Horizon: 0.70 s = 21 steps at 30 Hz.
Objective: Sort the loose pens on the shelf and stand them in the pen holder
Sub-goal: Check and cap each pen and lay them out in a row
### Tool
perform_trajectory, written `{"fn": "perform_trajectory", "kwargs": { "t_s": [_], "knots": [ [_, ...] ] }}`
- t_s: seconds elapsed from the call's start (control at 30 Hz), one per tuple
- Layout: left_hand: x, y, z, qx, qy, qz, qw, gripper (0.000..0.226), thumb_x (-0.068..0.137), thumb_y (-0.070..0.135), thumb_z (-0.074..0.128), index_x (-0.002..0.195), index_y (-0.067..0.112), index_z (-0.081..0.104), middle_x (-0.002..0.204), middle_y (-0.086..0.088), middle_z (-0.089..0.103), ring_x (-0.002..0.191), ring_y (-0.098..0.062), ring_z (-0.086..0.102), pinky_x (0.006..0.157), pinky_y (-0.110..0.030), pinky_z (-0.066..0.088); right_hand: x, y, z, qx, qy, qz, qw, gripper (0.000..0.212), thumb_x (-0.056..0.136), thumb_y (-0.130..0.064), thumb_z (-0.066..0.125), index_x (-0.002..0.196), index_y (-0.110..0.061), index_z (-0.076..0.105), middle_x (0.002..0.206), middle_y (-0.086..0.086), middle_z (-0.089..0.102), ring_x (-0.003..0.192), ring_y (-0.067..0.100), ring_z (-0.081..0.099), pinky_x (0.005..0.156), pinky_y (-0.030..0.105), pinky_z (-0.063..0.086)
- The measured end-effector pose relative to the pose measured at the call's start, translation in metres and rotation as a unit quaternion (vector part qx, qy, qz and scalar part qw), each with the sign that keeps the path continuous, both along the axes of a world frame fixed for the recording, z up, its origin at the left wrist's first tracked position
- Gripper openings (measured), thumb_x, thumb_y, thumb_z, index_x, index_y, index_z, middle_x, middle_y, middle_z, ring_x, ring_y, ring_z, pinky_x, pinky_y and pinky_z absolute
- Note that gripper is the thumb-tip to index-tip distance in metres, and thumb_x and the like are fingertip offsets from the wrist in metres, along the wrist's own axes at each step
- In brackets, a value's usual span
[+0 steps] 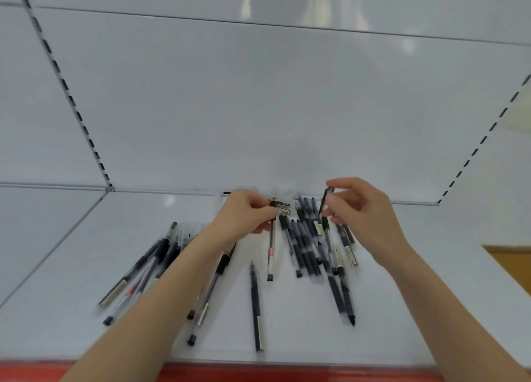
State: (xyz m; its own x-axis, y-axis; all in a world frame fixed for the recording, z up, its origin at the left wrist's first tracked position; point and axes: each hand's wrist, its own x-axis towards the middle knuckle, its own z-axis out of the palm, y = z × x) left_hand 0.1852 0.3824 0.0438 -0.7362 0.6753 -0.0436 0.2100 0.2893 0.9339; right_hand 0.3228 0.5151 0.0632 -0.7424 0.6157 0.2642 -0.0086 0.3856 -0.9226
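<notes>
First, red front lip (287, 373): the nearest strip of the shelf. A pen knocked this way could go over it; I cannot tell whether it stands high enough to stop one.
Shelf (86, 238): white and smooth, so round pens would probably roll at a light knock.
Lone pen (256, 307): lies by itself near the middle with its near end close to the lip. It is the likeliest to be swept off by an arm pulling back.
Left pile (138, 272): pens fanned out at near left. The left forearm (172, 289) crosses over its right side and could brush them.
Right pile (311, 246): dark pens crossed over one another, farther right. Lifting one out may drag its neighbours.
Left hand (247, 213): fingers curled, pinching the far end of a clear pen (271, 246). Held by the end only, it may swing or slip.
Right hand (362, 209): pinches a dark pen (325, 202), tilted above the far end of the right pile. If dropped, it would scatter that pile.
Pen holder: not in view, so every carry to it is a reach I cannot judge.
</notes>
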Motion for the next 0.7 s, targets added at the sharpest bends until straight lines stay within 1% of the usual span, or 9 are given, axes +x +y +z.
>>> {"fn": "perform_trajectory", "kwargs": {
  "t_s": [0.1,0.17,0.23,0.33,0.43,0.5,0.53,0.6,0.7],
  "knots": [
    [0.019,-0.014,0.010,0.091,-0.046,-0.004,0.995,0.006,0.086,0.010,0.060,0.088,0.009,0.066,0.070,0.000,0.060,0.063,-0.010,0.056,0.069,-0.025,0.050,-0.006,-0.011,0.016,-0.043,0.088,0.006,0.995,0.022,0.087,-0.004,0.058,0.091,-0.025,0.063,0.063,-0.005,0.070,0.065,0.007,0.068,0.061,0.015,0.053],
    [0.030,-0.023,0.013,0.121,-0.042,-0.008,0.992,0.009,0.086,0.011,0.059,0.087,0.016,0.066,0.072,0.003,0.062,0.068,-0.008,0.057,0.066,-0.021,0.050,-0.010,-0.019,0.027,-0.068,0.127,0.017,0.989,0.017,0.087,-0.007,0.059,0.094,-0.022,0.063,0.067,-0.002,0.070,0.069,0.010,0.069,0.062,0.017,0.053],
    [0.041,-0.032,0.016,0.138,-0.027,-0.018,0.990,0.013,0.087,0.012,0.058,0.086,0.022,0.066,0.071,0.006,0.067,0.071,-0.006,0.058,0.064,-0.017,0.048,-0.012,-0.027,0.034,-0.079,0.143,0.032,0.986,0.016,0.088,-0.008,0.059,0.097,-0.021,0.063,0.073,0.000,0.070,0.071,0.013,0.070,0.063,0.019,0.054],
    [0.050,-0.041,0.019,0.146,0.012,-0.029,0.989,0.019,0.088,0.013,0.057,0.085,0.029,0.067,0.071,0.007,0.069,0.074,-0.012,0.058,0.068,-0.025,0.047,-0.014,-0.037,0.040,-0.068,0.139,0.056,0.986,0.018,0.088,-0.008,0.059,0.096,-0.024,0.063,0.074,0.001,0.071,0.072,0.013,0.070,0.064,0.020,0.054],
    [0.053,-0.047,0.022,0.148,0.037,-0.023,0.988,0.019,0.088,0.013,0.058,0.085,0.028,0.068,0.072,0.005,0.067,0.074,-0.013,0.059,0.073,-0.032,0.049,-0.014,-0.046,0.040,-0.039,0.105,0.095,0.989,0.020,0.086,-0.007,0.060,0.093,-0.026,0.064,0.073,-0.003,0.072,0.071,0.009,0.069,0.066,0.020,0.055],
    [0.055,-0.050,0.023,0.157,0.035,-0.018,0.987,0.015,0.088,0.015,0.059,0.085,0.026,0.068,0.072,0.006,0.067,0.070,-0.009,0.062,0.072,-0.029,0.052,-0.013,-0.051,0.038,-0.020,0.082,0.113,0.990,0.020,0.085,-0.007,0.061,0.092,-0.026,0.065,0.078,-0.002,0.073,0.072,0.008,0.068,0.067,0.021,0.056],
    [0.056,-0.051,0.023,0.162,0.031,-0.011,0.986,0.015,0.088,0.013,0.058,0.084,0.024,0.067,0.070,0.007,0.066,0.065,-0.006,0.062,0.068,-0.024,0.054,-0.013,-0.053,0.036,-0.012,0.075,0.116,0.990,0.019,0.085,-0.008,0.061,0.092,-0.026,0.065,0.079,-0.001,0.073,0.073,0.009,0.068,0.069,0.022,0.057],
    [0.058,-0.053,0.023,0.182,0.009,0.014,0.983,0.015,0.088,0.008,0.057,0.084,0.018,0.066,0.069,0.005,0.064,0.056,-0.003,0.060,0.061,-0.017,0.051,-0.013,-0.056,0.034,-0.002,0.075,0.113,0.991,0.018,0.085,-0.008,0.062,0.092,-0.024,0.065,0.075,-0.004,0.073,0.072,0.009,0.068,0.069,0.022,0.057],
    [0.061,-0.054,0.026,0.216,-0.023,0.045,0.975,0.013,0.086,0.004,0.058,0.084,0.015,0.064,0.068,0.000,0.064,0.052,-0.003,0.058,0.056,-0.017,0.053,-0.014,-0.057,0.033,0.007,0.089,0.098,0.991,0.016,0.084,-0.007,0.062,0.091,-0.021,0.066,0.070,-0.008,0.072,0.068,0.006,0.068,0.067,0.020,0.056]
  ]
}}
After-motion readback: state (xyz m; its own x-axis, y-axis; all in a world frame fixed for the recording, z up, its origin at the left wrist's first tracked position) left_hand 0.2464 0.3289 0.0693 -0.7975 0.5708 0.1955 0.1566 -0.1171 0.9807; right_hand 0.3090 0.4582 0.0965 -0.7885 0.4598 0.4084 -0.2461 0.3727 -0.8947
